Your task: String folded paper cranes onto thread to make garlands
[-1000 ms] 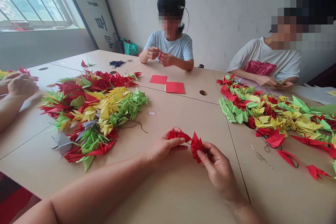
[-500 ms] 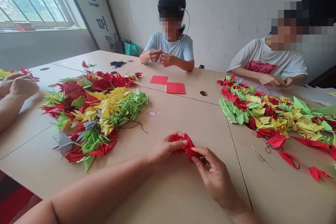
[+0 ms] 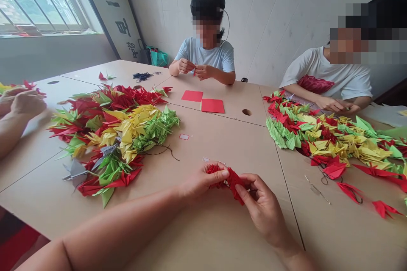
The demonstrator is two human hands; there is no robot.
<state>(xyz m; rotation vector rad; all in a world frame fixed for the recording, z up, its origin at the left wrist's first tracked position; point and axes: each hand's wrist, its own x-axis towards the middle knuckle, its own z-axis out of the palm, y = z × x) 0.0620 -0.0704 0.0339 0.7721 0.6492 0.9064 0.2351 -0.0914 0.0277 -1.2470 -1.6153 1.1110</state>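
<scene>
Between my two hands is a bunch of folded red paper cranes (image 3: 234, 181), packed close together just above the table (image 3: 178, 224). My left hand (image 3: 210, 178) is closed round the left part of the bunch, thumb on top. The fingers of my right hand (image 3: 257, 197) pinch its right end. Any thread through the bunch is hidden by my fingers and the paper. To the left lies a big heap of strung paper cranes (image 3: 111, 129) in red, yellow, green and grey, with a dark thread (image 3: 167, 148) trailing from it.
Another crane heap (image 3: 333, 133) lies on the right, near loose red cranes (image 3: 383, 209) and a thin metal needle-like tool (image 3: 317, 189). Red paper squares (image 3: 212, 106) lie ahead. Two people sit opposite, hands busy; another person's hands (image 3: 23, 103) are at left.
My right hand has shifted slightly right and turned around its end of the red bunch. The bunch looks a little more spread between my hands.
</scene>
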